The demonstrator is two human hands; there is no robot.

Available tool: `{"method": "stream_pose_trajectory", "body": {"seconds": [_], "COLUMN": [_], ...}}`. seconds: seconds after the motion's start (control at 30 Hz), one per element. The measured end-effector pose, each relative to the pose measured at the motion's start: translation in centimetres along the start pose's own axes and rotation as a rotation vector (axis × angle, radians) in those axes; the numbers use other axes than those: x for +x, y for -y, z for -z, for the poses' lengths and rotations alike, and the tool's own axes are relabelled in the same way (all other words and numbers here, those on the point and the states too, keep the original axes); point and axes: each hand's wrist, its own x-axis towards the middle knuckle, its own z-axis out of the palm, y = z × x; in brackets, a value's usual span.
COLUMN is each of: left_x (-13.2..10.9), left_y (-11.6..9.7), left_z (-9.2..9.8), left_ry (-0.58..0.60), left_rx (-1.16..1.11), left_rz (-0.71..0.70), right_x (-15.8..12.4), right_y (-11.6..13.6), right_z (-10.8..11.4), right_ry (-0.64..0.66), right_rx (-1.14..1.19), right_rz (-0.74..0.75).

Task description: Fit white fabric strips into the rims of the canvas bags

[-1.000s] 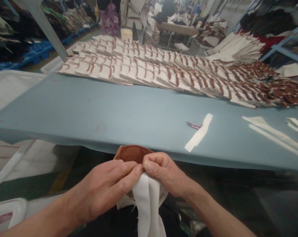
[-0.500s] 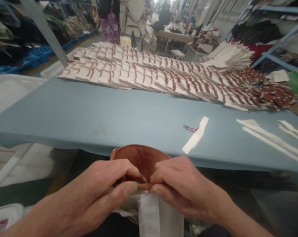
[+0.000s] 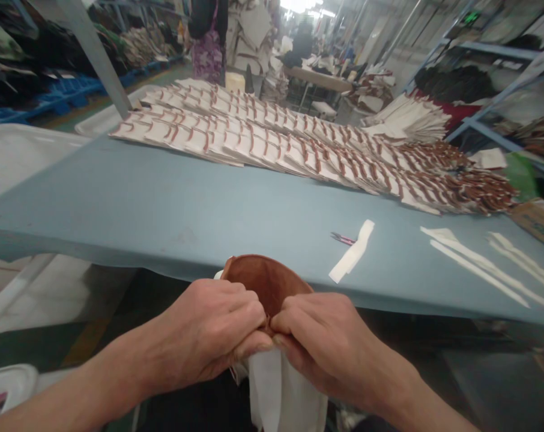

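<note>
Between my two hands, just in front of the table edge, is a white cloth piece (image 3: pixel 301 390) with a curved brown inner side (image 3: pixel 272 276) facing me. My left hand (image 3: pixel 222 321) is closed, thumb and fingers pinching the brown edge. Right beside it, my right hand (image 3: pixel 330 333) pinches the same edge, thumb below and fingers above. The two thumbs almost meet. A white strip (image 3: pixel 265 390) hangs down from under the pinch. The exact spot gripped is hidden by the fingers.
On the blue table (image 3: pixel 141 204) lie thread snips (image 3: pixel 341 238), partly under a white strip (image 3: pixel 353 252). More strips (image 3: pixel 474 264) lie to the right. Long rows of overlapping white pieces with brown edging (image 3: pixel 254 132) line the far side. A person (image 3: pixel 208 48) stands beyond the table.
My left hand has turned over and its fingers have curled tighter against the right hand. The cloth's brown rim has shifted and narrowed. The view has tilted slightly.
</note>
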Motion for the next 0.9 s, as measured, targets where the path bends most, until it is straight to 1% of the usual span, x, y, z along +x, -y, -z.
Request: {"method": "stream_pose_trajectory", "body": {"seconds": [0.13,0.23,0.47,0.53,0.6,0.67,0.73,0.83,0.9], "left_x": [-0.1,-0.6,-1.9,-2.2,-2.3,-2.3,-2.3,-2.2,-2.1], "left_y": [-0.5,-0.7,-1.2,-1.6,-2.0,-2.4,-2.7,-2.6,-2.5], "left_z": [0.8,1.2,1.5,1.6,1.8,1.7,1.1,-0.7,-2.2], "left_ry": [0.056,0.078,0.038,0.038,0.075,0.116,0.125,0.088,0.039], "left_rx": [-0.097,-0.135,-0.061,-0.048,-0.105,-0.308,-0.634,-1.094,-1.310], "left_rz": [0.004,-0.014,-0.026,0.001,0.061,0.160,0.266,0.379,0.407], "right_x": [0.4,0.5,0.6,0.5,0.4,0.2,-0.1,-0.7,-1.0], "right_y": [0.8,1.4,2.5,2.6,2.5,2.4,2.3,2.1,1.9], "right_z": [0.1,0.1,-0.3,-0.5,-0.7,-1.1,-1.6,-2.9,-3.6], "right_ry": [-0.020,-0.022,0.029,0.016,-0.001,-0.019,-0.037,-0.054,-0.057], "right_rx": [-0.028,0.010,0.068,0.121,0.227,0.374,0.533,0.789,0.974], "right_rz": [0.023,0.025,-0.019,-0.043,-0.060,-0.089,-0.139,-0.264,-0.355]}}
